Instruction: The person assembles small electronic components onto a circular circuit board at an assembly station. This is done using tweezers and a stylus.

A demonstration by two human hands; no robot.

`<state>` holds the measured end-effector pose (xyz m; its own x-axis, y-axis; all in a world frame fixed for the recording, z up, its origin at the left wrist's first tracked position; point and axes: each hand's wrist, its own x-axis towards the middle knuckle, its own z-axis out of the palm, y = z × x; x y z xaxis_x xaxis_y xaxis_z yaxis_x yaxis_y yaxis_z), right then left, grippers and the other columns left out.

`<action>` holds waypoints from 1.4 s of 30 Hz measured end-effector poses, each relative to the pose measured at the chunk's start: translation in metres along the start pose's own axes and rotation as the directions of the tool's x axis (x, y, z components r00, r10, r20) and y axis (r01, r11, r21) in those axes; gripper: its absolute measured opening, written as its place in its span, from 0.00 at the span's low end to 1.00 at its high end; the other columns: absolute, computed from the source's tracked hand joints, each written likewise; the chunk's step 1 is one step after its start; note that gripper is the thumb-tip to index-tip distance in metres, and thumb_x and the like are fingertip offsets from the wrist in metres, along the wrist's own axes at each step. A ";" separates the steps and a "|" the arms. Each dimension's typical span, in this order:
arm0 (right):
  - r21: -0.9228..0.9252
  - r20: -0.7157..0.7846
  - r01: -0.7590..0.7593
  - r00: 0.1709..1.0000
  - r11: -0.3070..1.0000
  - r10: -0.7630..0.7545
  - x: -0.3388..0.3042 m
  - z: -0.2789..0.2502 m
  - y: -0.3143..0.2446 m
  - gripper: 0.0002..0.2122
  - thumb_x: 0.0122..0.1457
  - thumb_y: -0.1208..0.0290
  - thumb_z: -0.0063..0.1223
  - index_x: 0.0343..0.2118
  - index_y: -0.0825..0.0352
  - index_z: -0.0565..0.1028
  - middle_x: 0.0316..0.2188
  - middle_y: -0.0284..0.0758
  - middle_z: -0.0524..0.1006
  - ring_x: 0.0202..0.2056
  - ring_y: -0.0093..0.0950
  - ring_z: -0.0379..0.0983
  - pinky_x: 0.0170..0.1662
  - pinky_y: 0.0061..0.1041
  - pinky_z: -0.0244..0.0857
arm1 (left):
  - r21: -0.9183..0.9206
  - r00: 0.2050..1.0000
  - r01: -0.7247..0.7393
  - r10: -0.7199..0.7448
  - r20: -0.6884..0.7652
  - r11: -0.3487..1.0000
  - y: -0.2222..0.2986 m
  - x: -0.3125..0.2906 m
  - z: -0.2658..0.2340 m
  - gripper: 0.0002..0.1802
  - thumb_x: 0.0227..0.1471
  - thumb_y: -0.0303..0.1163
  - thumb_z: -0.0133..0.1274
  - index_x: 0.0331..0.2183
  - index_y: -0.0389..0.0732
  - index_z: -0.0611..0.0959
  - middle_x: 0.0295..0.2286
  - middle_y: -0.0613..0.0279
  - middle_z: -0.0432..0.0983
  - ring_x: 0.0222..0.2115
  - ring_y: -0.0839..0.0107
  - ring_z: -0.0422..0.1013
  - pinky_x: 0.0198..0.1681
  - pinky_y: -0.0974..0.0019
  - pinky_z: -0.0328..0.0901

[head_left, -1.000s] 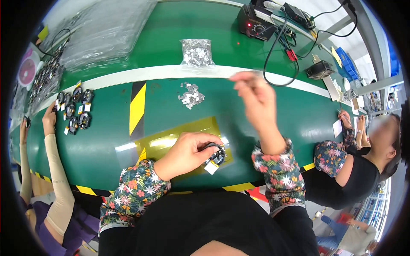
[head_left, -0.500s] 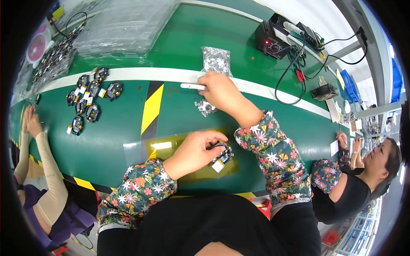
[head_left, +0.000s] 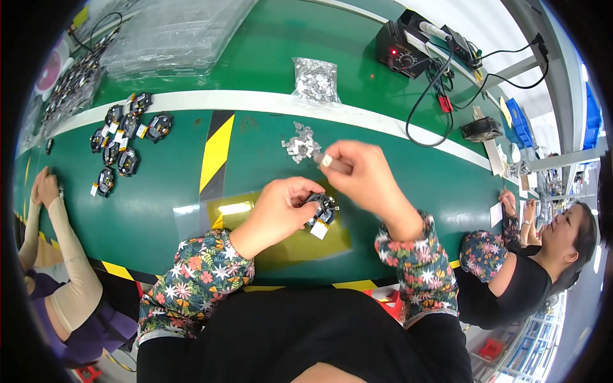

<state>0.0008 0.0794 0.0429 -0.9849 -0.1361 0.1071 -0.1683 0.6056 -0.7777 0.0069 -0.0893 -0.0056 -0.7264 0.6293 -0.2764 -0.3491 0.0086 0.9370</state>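
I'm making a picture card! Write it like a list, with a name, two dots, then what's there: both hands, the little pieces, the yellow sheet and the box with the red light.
Left hand: holding a black round part with a white tab
Right hand: gripping a small pale stick, a bit blurry
Sheet: see-through yellow sheet on the green table
Little pieces: loose silvery pile; more in a clear bag behind it
Box: black box, red light glowing

head fisheye, worn | faces down | upright | fingers (head_left: 299, 185) near
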 end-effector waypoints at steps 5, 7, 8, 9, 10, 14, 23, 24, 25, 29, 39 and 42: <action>0.048 0.002 0.005 1.000 0.999 -0.005 -0.033 0.003 -0.001 0.04 0.43 0.84 0.52 0.25 0.72 0.72 0.24 0.32 0.71 0.20 0.14 0.63 0.21 0.16 0.57 | -0.045 0.999 -0.037 0.036 -0.038 0.998 0.002 -0.002 0.002 0.11 0.45 0.19 0.49 0.35 0.30 0.76 0.25 0.64 0.74 0.22 0.83 0.69 0.22 0.78 0.64; 0.072 -0.005 0.012 1.000 0.997 -0.012 -0.039 0.006 -0.001 0.05 0.42 0.85 0.51 0.25 0.73 0.71 0.27 0.33 0.72 0.21 0.15 0.65 0.21 0.16 0.59 | 0.009 1.000 -0.015 0.015 0.026 1.000 0.003 -0.001 -0.001 0.14 0.47 0.20 0.49 0.40 0.33 0.74 0.30 0.65 0.73 0.26 0.84 0.69 0.23 0.79 0.65; 0.048 -0.017 0.029 0.999 0.998 -0.028 -0.041 0.007 -0.002 0.05 0.42 0.86 0.50 0.24 0.73 0.71 0.28 0.34 0.72 0.21 0.17 0.66 0.22 0.17 0.61 | 0.009 1.000 -0.014 0.013 0.026 1.000 0.003 -0.001 -0.001 0.14 0.47 0.20 0.49 0.40 0.33 0.74 0.30 0.65 0.73 0.26 0.84 0.69 0.23 0.79 0.65; 0.024 -0.029 0.046 0.999 0.999 -0.046 -0.043 0.008 -0.002 0.05 0.41 0.86 0.50 0.23 0.72 0.70 0.29 0.34 0.73 0.22 0.18 0.68 0.23 0.17 0.62 | 0.036 0.999 -0.025 0.024 0.024 0.999 0.004 -0.001 -0.001 0.14 0.47 0.19 0.49 0.40 0.32 0.74 0.30 0.64 0.74 0.26 0.83 0.69 0.24 0.79 0.66; 0.024 -0.028 0.048 0.999 0.999 -0.047 -0.045 0.010 -0.003 0.05 0.41 0.86 0.50 0.23 0.72 0.70 0.29 0.34 0.73 0.22 0.18 0.68 0.23 0.17 0.62 | 0.063 0.999 -0.037 0.035 0.021 0.997 0.005 -0.001 -0.001 0.14 0.47 0.19 0.49 0.40 0.32 0.74 0.30 0.64 0.74 0.27 0.82 0.69 0.24 0.79 0.66; -0.146 -0.126 0.150 0.977 0.978 -0.169 -0.052 0.020 -0.004 0.06 0.40 0.86 0.52 0.22 0.70 0.69 0.29 0.35 0.73 0.22 0.24 0.70 0.22 0.19 0.64 | 0.028 0.996 -0.088 0.088 0.013 0.996 0.000 -0.001 0.002 0.14 0.46 0.17 0.49 0.39 0.31 0.74 0.31 0.63 0.74 0.28 0.82 0.69 0.26 0.78 0.66; -0.366 -0.204 0.258 0.915 0.894 -0.348 -0.060 0.029 -0.001 0.10 0.37 0.86 0.56 0.23 0.67 0.70 0.29 0.36 0.73 0.25 0.32 0.72 0.24 0.25 0.67 | 0.118 0.985 -0.163 0.169 -0.038 0.980 0.005 -0.009 0.007 0.13 0.46 0.17 0.49 0.39 0.30 0.75 0.27 0.66 0.74 0.26 0.85 0.66 0.27 0.79 0.63; -0.386 -0.211 0.264 0.907 0.884 -0.363 -0.060 0.029 -0.001 0.10 0.37 0.86 0.56 0.24 0.67 0.70 0.29 0.36 0.73 0.25 0.32 0.72 0.23 0.25 0.67 | 0.125 0.985 -0.162 0.169 -0.041 0.979 0.007 -0.011 0.008 0.13 0.47 0.17 0.49 0.39 0.30 0.75 0.27 0.66 0.74 0.25 0.86 0.65 0.26 0.80 0.63; -0.386 -0.209 0.266 0.907 0.883 -0.364 -0.060 0.029 -0.001 0.10 0.37 0.86 0.56 0.24 0.67 0.70 0.29 0.36 0.73 0.25 0.32 0.72 0.23 0.25 0.67 | 0.132 0.985 -0.161 0.168 -0.043 0.978 0.008 -0.011 0.009 0.13 0.47 0.17 0.49 0.39 0.30 0.75 0.26 0.67 0.74 0.24 0.86 0.65 0.26 0.80 0.62; -0.394 -0.226 0.277 0.895 0.876 -0.385 -0.061 0.030 -0.001 0.11 0.36 0.87 0.56 0.23 0.67 0.69 0.28 0.37 0.72 0.24 0.32 0.72 0.23 0.25 0.66 | 0.157 0.976 -0.201 0.211 -0.052 0.967 0.003 -0.011 0.011 0.13 0.47 0.17 0.48 0.38 0.30 0.75 0.26 0.67 0.74 0.24 0.87 0.65 0.25 0.80 0.62; -0.450 -0.194 0.300 0.887 0.841 -0.420 -0.061 0.029 -0.005 0.10 0.37 0.87 0.54 0.23 0.67 0.69 0.28 0.36 0.72 0.22 0.32 0.70 0.22 0.26 0.65 | 0.399 0.910 -0.347 0.408 -0.077 0.849 0.009 -0.015 0.013 0.13 0.43 0.23 0.52 0.36 0.34 0.77 0.20 0.53 0.73 0.18 0.64 0.70 0.22 0.68 0.64; -0.394 -0.164 0.211 0.942 0.894 -0.294 -0.060 0.025 -0.010 0.10 0.38 0.87 0.54 0.24 0.67 0.69 0.29 0.36 0.71 0.22 0.32 0.70 0.22 0.25 0.65 | 0.409 0.908 -0.354 0.413 -0.064 0.841 0.009 -0.014 0.014 0.14 0.42 0.23 0.52 0.36 0.34 0.77 0.21 0.53 0.73 0.18 0.65 0.70 0.22 0.69 0.64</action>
<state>0.0630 0.0618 0.0287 -0.8845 -0.1779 0.4314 -0.3745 0.8220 -0.4289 0.0224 -0.0875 0.0098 -0.8418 0.5258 0.1225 0.2057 0.1027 0.9732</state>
